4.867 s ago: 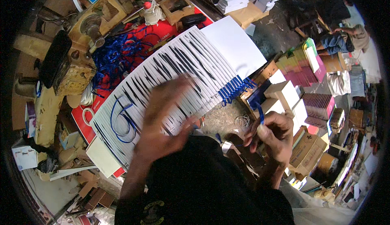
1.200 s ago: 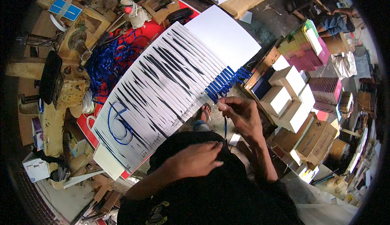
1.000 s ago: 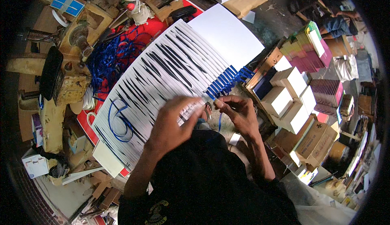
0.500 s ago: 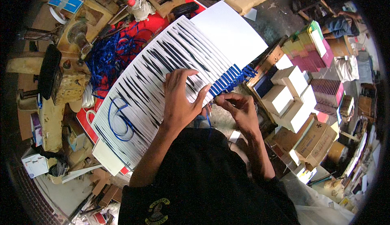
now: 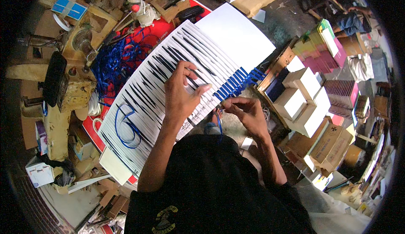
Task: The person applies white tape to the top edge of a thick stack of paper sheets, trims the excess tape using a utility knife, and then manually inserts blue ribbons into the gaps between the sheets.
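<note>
A long row of overlapping white page blocks (image 5: 152,86), dark gaps between them, lies slanted before me. Blue ribbons (image 5: 231,83) stick out in a cluster from their edge at the right. Over the blocks is my left hand (image 5: 182,94), thumb and fingers apart, nothing held in it. My right hand (image 5: 247,115) is closed in a pinch just below the cluster. A thin blue ribbon strip (image 5: 220,126) hangs at its fingertips. One loose coil of blue ribbon (image 5: 128,128) rests on the blocks' left part.
Tangled blue ribbon (image 5: 118,59) lies on a red sheet (image 5: 162,29) at the far left, near a worn machine (image 5: 76,84). White blocks (image 5: 301,103), a cardboard box (image 5: 331,145) and stacked books (image 5: 341,94) stand on the right. Plain white paper (image 5: 236,31) covers the blocks' far end.
My left hand has moved slightly left and away from the ribbon cluster, its thumb off the blocks' edge there. My right hand stays pinched in nearly the same place.
</note>
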Motion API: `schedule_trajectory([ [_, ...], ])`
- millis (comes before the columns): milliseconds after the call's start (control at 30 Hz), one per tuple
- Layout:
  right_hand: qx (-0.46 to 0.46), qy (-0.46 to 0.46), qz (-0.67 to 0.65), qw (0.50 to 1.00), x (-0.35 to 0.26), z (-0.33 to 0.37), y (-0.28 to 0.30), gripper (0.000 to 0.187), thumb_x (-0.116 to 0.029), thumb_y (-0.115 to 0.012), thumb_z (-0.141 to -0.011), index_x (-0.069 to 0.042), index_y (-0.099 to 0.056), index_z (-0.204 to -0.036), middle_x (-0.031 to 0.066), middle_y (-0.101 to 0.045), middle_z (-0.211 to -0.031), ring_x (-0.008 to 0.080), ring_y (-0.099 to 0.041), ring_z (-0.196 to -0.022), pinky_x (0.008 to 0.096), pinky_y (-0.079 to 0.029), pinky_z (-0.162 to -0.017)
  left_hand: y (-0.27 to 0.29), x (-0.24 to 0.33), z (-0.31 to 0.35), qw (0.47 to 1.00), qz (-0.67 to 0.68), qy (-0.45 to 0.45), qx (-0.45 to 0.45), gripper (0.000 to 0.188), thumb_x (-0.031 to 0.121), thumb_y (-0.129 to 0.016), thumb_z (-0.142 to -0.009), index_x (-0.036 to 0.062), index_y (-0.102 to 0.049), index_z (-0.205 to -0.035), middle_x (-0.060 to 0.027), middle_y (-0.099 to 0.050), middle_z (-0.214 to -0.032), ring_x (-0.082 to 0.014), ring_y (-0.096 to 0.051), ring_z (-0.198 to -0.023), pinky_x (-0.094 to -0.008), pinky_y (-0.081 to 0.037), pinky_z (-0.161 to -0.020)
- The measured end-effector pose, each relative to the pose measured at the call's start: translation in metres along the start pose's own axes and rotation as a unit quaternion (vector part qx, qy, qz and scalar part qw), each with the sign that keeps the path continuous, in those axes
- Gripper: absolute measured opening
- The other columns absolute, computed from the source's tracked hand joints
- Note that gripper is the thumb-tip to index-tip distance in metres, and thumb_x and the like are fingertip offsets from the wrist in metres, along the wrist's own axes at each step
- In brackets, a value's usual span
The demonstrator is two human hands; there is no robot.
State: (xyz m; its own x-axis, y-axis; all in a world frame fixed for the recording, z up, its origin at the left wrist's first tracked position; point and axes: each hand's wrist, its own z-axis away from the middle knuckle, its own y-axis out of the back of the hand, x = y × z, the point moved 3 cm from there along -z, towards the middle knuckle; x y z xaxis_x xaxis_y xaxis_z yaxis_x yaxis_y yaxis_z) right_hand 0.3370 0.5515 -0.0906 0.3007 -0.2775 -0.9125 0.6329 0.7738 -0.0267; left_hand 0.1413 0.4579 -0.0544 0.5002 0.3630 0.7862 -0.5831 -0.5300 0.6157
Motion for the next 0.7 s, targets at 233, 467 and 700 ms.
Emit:
schedule_trajectory([
  [233, -0.030, 0.061, 0.135, 0.989, -0.035, 0.036, 0.019, 0.023, -0.015, -0.065, -0.098, 0.002, -0.071, -0.112, 0.0086, -0.075, -0.090, 0.0145, -0.067, -0.080, 0.0328, -0.055, -0.072, -0.016, 0.040, 0.052, 0.970, -0.128, -0.189, -0.084, 0.052, 0.006, -0.082, -0.071, 0.0103, -0.066, -0.121, -0.0067, -0.062, -0.102, -0.0274, -0.058, -0.100, -0.0392, -0.048, -0.086],
  [467, 0.064, 0.200, 0.301, 0.930, -0.047, 0.002, 0.041, 0.033, 0.005, -0.067, -0.083, -0.007, -0.074, -0.112, 0.0147, -0.071, -0.106, 0.0299, -0.069, -0.094, 0.0368, -0.057, -0.079, -0.041, 0.042, 0.074, 0.919, -0.102, -0.380, -0.027, 0.030, 0.007, -0.077, -0.071, 0.0076, -0.078, -0.101, -0.0004, -0.062, -0.081, -0.0178, -0.057, -0.073, -0.0324, -0.046, -0.062],
  [700, -0.137, 0.419, 0.393, 0.807, -0.052, -0.027, 0.018, 0.029, -0.004, -0.077, -0.078, -0.007, -0.076, -0.107, 0.0102, -0.068, -0.100, 0.0280, -0.065, -0.092, 0.0397, -0.055, -0.081, -0.031, 0.046, 0.105, 0.917, -0.075, -0.381, -0.092, 0.036, 0.014, -0.066, -0.082, 0.0077, -0.074, -0.117, -0.0046, -0.065, -0.095, -0.0248, -0.061, -0.091, -0.0394, -0.053, -0.081],
])
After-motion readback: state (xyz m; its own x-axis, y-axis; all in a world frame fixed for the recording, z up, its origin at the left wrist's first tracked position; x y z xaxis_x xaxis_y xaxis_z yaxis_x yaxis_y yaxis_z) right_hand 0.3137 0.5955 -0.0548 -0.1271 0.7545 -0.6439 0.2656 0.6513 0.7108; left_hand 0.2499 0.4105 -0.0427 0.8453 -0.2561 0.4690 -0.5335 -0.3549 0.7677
